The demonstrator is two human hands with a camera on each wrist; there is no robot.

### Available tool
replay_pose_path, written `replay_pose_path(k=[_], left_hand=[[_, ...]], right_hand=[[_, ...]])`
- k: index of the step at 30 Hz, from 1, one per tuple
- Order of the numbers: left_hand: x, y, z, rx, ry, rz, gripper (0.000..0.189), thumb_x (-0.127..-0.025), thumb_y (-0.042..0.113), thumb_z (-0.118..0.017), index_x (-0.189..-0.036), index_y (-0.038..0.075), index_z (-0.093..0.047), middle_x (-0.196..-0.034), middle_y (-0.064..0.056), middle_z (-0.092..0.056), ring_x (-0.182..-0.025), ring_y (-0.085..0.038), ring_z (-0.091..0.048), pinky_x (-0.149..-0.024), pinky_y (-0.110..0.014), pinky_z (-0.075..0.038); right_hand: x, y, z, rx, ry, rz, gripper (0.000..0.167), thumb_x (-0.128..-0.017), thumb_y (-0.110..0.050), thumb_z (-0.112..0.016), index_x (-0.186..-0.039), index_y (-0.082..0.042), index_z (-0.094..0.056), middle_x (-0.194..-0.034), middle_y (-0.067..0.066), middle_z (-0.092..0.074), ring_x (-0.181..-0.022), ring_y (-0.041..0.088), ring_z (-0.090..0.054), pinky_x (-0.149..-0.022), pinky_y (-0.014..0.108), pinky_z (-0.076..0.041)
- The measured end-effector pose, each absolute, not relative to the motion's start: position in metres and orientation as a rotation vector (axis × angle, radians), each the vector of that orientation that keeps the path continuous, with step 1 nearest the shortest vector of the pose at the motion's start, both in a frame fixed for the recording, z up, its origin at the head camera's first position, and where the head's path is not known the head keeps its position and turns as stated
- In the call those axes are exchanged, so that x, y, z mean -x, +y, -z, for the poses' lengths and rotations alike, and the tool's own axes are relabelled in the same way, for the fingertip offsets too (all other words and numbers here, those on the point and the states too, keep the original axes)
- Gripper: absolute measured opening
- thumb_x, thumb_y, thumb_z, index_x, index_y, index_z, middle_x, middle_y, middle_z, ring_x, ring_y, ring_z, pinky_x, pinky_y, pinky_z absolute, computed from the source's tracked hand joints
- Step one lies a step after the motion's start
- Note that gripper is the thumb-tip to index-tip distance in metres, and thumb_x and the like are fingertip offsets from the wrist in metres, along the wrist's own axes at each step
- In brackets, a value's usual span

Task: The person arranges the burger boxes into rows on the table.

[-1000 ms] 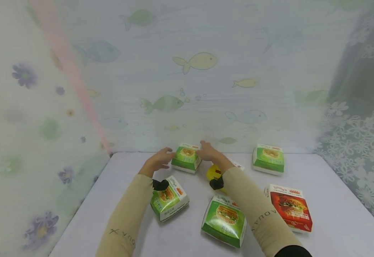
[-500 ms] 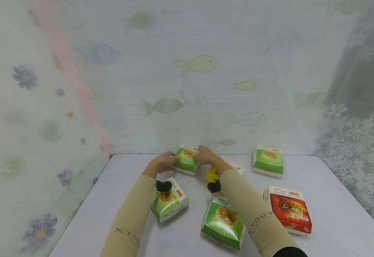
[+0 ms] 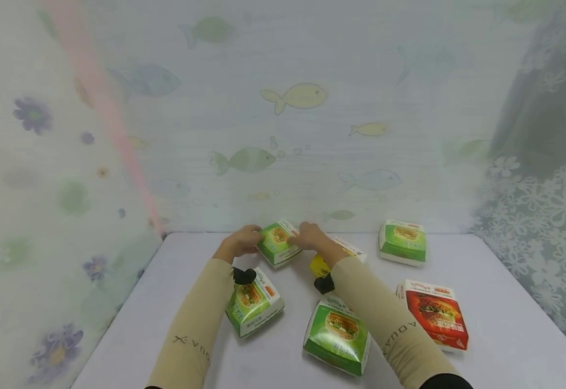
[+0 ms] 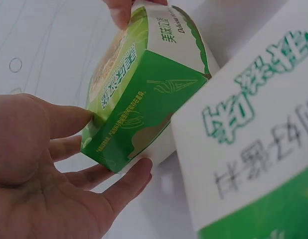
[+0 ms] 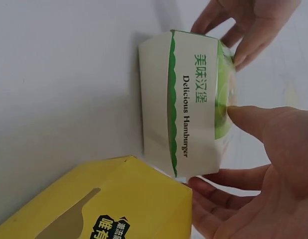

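Note:
Both hands hold a green and white hamburger box (image 3: 279, 244) near the back of the table. My left hand (image 3: 242, 241) grips its left side; in the left wrist view the thumb lies on the lid's edge and the fingers (image 4: 129, 184) reach the lower corner. From the other side my right hand (image 3: 313, 237) grips the box, thumb on the lid and fingers at its lower edge in the right wrist view. That view also shows the box's side (image 5: 194, 99) printed "Delicious Hamburger". It sits turned at an angle, one corner towards me.
Close below the left wrist lies another green box (image 3: 255, 303). A yellow box (image 3: 320, 266) sits partly hidden under the right forearm. Another green box (image 3: 337, 335) is at front centre, a red box (image 3: 435, 314) to the right, and a green box (image 3: 403, 243) at back right.
Both hands have closed in from beside the hamburger box and taken hold of it. The box has turned clockwise as seen from above and shifted slightly left.

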State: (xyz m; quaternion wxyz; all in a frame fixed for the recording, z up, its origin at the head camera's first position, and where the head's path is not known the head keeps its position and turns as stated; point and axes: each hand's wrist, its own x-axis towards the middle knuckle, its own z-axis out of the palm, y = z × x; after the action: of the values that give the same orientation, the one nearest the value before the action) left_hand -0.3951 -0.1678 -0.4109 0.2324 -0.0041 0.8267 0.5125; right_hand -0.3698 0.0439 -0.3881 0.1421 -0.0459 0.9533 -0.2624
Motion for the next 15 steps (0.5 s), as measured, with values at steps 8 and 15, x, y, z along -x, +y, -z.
replay_pose_path(k=[8,15], left_hand=[[0.387,-0.174,0.401,0.031,2.308,-1.329,0.063,-0.108,0.018,-0.044,-0.159,-0.006,-0.016,-0.164,-0.029,-0.019,-0.143,-0.047,-0.039,-0.113,-0.051,-0.042],[0.379,-0.168,0.396,0.094,2.263,-1.346,0.071,-0.107,0.015,-0.049,-0.158,-0.011,-0.007,-0.164,-0.032,-0.014,-0.145,-0.045,-0.035,-0.11,-0.048,-0.046]], right_hand=[[0.379,0.046,0.391,0.159,2.758,0.72,0.068,-0.104,-0.035,-0.056,-0.152,0.009,-0.035,-0.151,0.027,-0.044,-0.141,0.039,-0.043,-0.119,0.049,-0.035],[0.386,0.046,0.395,0.129,2.706,0.771,0.062,-0.108,-0.029,-0.045,-0.156,0.006,-0.03,-0.162,0.025,-0.031,-0.152,0.038,-0.027,-0.125,0.047,-0.022]])
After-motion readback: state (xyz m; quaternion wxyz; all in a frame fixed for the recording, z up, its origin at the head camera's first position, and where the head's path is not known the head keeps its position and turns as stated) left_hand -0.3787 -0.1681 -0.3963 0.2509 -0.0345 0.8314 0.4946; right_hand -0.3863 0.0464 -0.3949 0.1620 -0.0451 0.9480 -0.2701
